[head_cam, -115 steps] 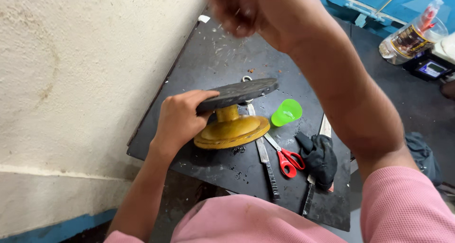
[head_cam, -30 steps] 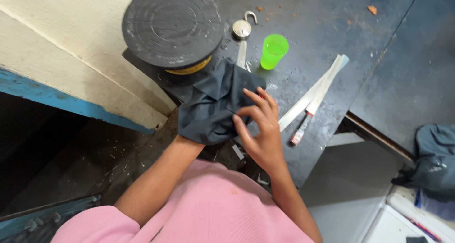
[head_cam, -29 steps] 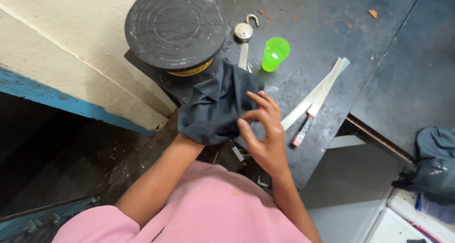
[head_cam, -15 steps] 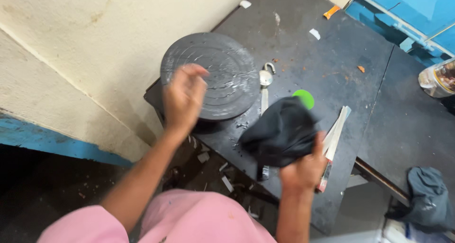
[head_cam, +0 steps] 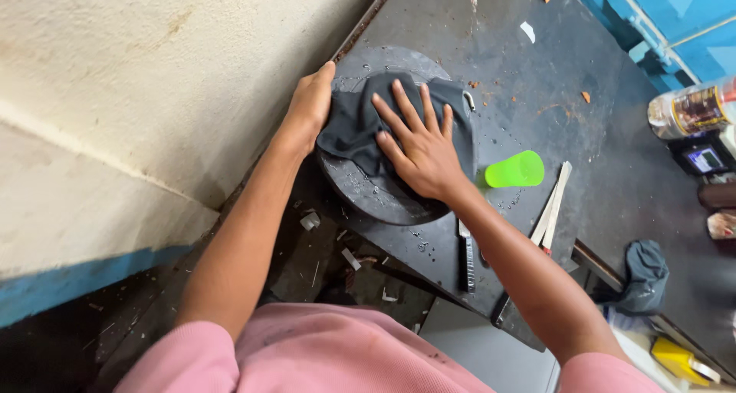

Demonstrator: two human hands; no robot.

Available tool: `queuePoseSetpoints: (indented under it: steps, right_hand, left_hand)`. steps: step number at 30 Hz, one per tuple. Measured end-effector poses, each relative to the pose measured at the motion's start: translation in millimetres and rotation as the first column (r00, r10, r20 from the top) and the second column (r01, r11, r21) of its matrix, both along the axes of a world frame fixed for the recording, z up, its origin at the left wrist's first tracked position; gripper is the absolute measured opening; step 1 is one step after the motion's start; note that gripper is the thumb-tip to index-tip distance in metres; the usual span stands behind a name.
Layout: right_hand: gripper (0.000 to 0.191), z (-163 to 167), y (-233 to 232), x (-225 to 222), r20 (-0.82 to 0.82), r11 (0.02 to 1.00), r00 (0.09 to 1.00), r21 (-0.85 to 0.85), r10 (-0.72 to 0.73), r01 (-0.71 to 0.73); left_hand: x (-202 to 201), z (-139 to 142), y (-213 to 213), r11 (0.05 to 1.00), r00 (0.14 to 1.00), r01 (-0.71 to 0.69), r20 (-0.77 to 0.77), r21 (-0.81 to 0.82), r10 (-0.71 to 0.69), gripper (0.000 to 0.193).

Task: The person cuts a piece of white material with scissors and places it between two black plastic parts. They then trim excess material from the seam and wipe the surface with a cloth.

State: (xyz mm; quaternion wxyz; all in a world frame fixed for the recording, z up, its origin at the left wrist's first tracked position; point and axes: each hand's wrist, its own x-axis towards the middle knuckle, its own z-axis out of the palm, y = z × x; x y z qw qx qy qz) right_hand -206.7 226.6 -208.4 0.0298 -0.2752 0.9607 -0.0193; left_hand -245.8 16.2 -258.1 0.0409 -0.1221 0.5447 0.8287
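Two bare arms in short pink sleeves reach from the lower edge of the frame toward its upper centre. The right hand lies palm down, fingers spread wide and pointing to the upper left, wrist straight. The left hand sits just to its left, turned on edge with fingers curled under and the thumb side uppermost. The left forearm runs diagonally from lower left; the right from lower right.

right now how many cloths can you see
2. A dark cloth lies on the round turntable, pressed flat by the right hand while the left hand grips its edge. A grey-blue cloth lies crumpled lower right. Others may be hidden.
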Motion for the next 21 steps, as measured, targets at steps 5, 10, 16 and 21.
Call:
queuePoseSetpoints:
  steps: [5,10,16,21]
  right_hand:
    - [0.058,-12,-44,-23,-0.079,0.985,0.994,-0.157,-0.079,0.065]
    - [0.061,13,-11,39,0.033,0.976,0.996,-0.206,0.081,-0.072]
    - [0.059,-10,57,-19,-0.099,0.976,0.988,-0.194,-0.119,0.098]
    - [0.06,-43,-5,-97,-0.118,0.962,0.98,-0.241,-0.159,0.127]
  left_hand:
    - [-6,-17,0,0.893,0.989,0.144,-0.077,0.427,-0.122,0.044]
    - [-20,-20,1,0.947,0.97,0.217,0.053,0.239,-0.236,0.057]
    - [-29,-30,3,0.967,0.968,0.225,0.143,-0.121,-0.207,0.069]
    - [-16,-49,8,0.986,0.997,0.052,0.062,-0.158,-0.043,0.067]
